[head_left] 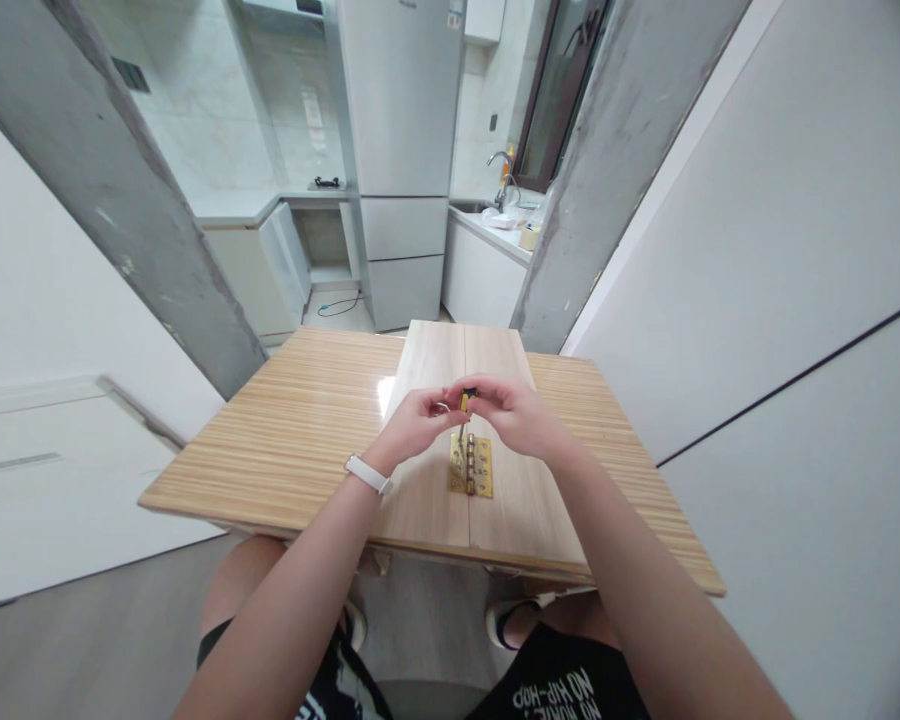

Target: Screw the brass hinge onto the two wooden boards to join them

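Two pale wooden boards [427, 380] lie side by side on a striped wooden table [300, 430]. A brass hinge [472, 466] sits across the seam between them. My right hand [514, 412] grips a small screwdriver [466, 405] with a yellow and black handle, held upright with its tip down on the hinge's left leaf. My left hand [412, 422], a white band on its wrist, pinches the screwdriver from the left, and a small ring-like piece shows at its fingertips.
Grey pillars stand at the table's far left [120, 200] and far right [615, 160]. Behind them is a kitchen with a tall fridge [401, 150], a counter and a sink tap [502, 165]. A white wall [795, 300] runs close along the right.
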{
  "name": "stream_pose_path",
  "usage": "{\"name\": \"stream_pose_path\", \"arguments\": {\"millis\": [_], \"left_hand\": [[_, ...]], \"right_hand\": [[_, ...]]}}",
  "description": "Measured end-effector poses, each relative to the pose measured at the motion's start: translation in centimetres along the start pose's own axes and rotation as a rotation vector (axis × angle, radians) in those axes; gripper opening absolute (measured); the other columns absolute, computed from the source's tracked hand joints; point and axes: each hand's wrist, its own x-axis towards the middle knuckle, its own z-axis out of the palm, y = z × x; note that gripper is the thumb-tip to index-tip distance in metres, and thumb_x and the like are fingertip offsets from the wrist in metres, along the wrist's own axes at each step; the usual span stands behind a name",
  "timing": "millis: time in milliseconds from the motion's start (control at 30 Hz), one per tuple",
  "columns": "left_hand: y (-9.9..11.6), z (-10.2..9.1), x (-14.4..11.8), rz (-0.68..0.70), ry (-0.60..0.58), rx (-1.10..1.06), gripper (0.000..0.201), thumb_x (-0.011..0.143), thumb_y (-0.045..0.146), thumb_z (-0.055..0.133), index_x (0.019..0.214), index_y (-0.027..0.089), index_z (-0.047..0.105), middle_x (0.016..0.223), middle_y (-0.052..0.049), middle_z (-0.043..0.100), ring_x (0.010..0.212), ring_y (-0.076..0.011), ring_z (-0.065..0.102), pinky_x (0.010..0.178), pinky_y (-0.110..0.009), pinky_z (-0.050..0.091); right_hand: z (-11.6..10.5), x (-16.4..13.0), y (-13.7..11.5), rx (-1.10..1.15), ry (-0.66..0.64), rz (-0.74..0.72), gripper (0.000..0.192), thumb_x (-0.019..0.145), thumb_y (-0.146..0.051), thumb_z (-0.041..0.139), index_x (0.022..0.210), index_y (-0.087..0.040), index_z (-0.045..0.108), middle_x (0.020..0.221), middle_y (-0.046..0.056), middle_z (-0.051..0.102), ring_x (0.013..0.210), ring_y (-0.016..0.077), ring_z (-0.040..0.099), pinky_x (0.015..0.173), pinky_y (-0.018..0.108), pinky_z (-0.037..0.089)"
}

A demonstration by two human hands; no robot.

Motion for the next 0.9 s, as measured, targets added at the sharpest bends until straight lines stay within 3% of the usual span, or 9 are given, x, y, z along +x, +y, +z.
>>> {"name": "stream_pose_path", "arguments": {"millis": [167, 400, 567, 700, 900], "left_hand": [[1.1, 0.2, -1.3, -0.037, 0.040, 0.083, 0.027, 0.082, 0.033, 0.086, 0.101, 0.015, 0.078, 0.096, -0.007, 0.078, 0.088, -0.0200, 0.070, 0.081, -0.032, 0.054], [2.1, 2.0, -2.6, 0.002, 0.298, 0.281, 0.027, 0.083, 0.034, 0.085, 0.105, 0.020, 0.078, 0.104, -0.007, 0.079, 0.095, -0.0210, 0.072, 0.084, -0.033, 0.057], [2.5, 4.1, -2.8, 0.061, 0.404, 0.341, 0.017, 0.088, 0.027, 0.079, 0.103, 0.021, 0.077, 0.098, -0.005, 0.079, 0.090, -0.0193, 0.072, 0.082, -0.032, 0.057], [2.3, 5.5, -3.0, 0.062, 0.512, 0.381, 0.011, 0.087, 0.016, 0.073, 0.096, 0.021, 0.077, 0.093, -0.002, 0.079, 0.084, -0.0179, 0.070, 0.080, -0.030, 0.055], [2.0, 5.4, -3.0, 0.079, 0.536, 0.397, 0.010, 0.090, 0.015, 0.070, 0.091, 0.021, 0.078, 0.089, -0.001, 0.079, 0.079, -0.0161, 0.068, 0.075, -0.028, 0.051]], "right_hand": [[1.0, -0.2, -0.5, -0.087, 0.067, 0.025, 0.025, 0.093, -0.016, 0.057, 0.105, -0.024, 0.077, 0.102, 0.003, 0.078, 0.096, 0.0207, 0.070, 0.089, 0.036, 0.053], [2.0, -0.5, -0.6, -0.194, 0.300, 0.091, 0.017, 0.091, -0.019, 0.062, 0.099, -0.023, 0.077, 0.089, 0.000, 0.077, 0.078, 0.0181, 0.069, 0.072, 0.030, 0.050], [3.8, -1.3, -0.7, -0.197, 0.466, 0.112, 0.017, 0.092, -0.027, 0.069, 0.105, -0.026, 0.080, 0.101, 0.003, 0.082, 0.091, 0.0235, 0.078, 0.083, 0.033, 0.056], [5.4, -1.7, -1.1, -0.277, 0.552, 0.148, 0.023, 0.093, -0.034, 0.072, 0.112, -0.026, 0.082, 0.107, 0.006, 0.083, 0.089, 0.0259, 0.079, 0.079, 0.035, 0.059], [5.5, -1.5, -1.1, -0.339, 0.549, 0.142, 0.022, 0.092, -0.031, 0.074, 0.111, -0.024, 0.082, 0.107, 0.007, 0.083, 0.093, 0.0261, 0.078, 0.087, 0.038, 0.060]]}}
